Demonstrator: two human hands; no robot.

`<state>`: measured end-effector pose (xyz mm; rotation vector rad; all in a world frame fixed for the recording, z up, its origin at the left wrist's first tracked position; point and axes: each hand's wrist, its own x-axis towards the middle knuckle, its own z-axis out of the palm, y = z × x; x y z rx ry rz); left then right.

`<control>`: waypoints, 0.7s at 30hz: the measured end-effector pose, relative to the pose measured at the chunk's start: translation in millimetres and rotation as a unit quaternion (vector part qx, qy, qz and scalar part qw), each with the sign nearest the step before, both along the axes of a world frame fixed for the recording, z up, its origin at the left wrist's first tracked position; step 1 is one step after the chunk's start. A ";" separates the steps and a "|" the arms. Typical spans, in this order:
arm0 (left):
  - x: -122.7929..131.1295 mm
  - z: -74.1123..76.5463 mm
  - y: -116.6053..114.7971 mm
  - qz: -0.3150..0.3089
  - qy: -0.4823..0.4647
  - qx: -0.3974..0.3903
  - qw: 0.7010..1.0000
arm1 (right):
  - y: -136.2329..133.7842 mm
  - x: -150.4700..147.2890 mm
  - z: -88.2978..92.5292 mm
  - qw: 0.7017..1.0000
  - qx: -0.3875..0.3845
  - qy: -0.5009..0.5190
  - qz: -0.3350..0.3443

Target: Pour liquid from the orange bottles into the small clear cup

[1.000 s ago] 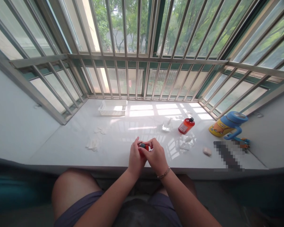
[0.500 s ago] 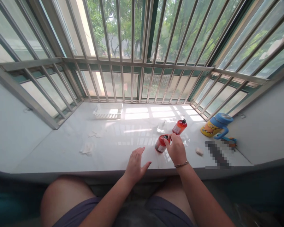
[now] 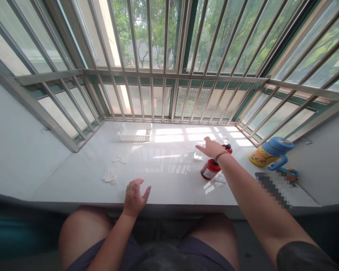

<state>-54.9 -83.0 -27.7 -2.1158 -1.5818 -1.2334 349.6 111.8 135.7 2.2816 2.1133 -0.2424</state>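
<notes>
The right hand [image 3: 211,147] reaches out over the white window sill [image 3: 164,184], fingers spread and pinching nothing, their tips just beside a clear plastic piece [image 3: 199,155] (whether they touch it, I cannot tell). Of the 2 bottles, the nearer red bottle [image 3: 210,169] sits just below the right wrist, with no fingers on it, and the farther red bottle [image 3: 227,149] is half hidden behind the hand. The left hand [image 3: 134,197] hangs open above the sill's front edge, fingers loosely curled, holding nothing. White scraps [image 3: 110,176] and a white basket [image 3: 135,132] lie off to the left; a yellow cup [image 3: 264,158] stands at right.
</notes>
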 end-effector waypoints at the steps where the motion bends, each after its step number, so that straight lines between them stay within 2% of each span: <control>1: 1.2 -0.2 -0.5 0.001 0.005 -0.002 1.000 | 10.5 -4.6 1.3 1.000 -0.024 -0.009 0.007; 4: 2.1 -0.2 -1.5 0.008 0.009 -0.007 1.000 | 32.6 -19.6 -2.4 0.997 -0.055 -0.028 0.041; 8: 1.3 -0.4 -1.3 0.018 0.021 -0.014 1.000 | 39.7 -50.6 -12.8 0.992 -0.057 -0.047 0.102; 14: 1.8 -2.0 -0.7 0.023 0.027 -0.023 0.999 | 24.3 -114.1 -21.9 0.972 -0.049 -0.011 0.228; 21: 3.3 -0.4 -0.7 0.029 0.025 -0.030 0.999 | 2.0 -164.9 -15.8 0.941 -0.005 0.079 0.329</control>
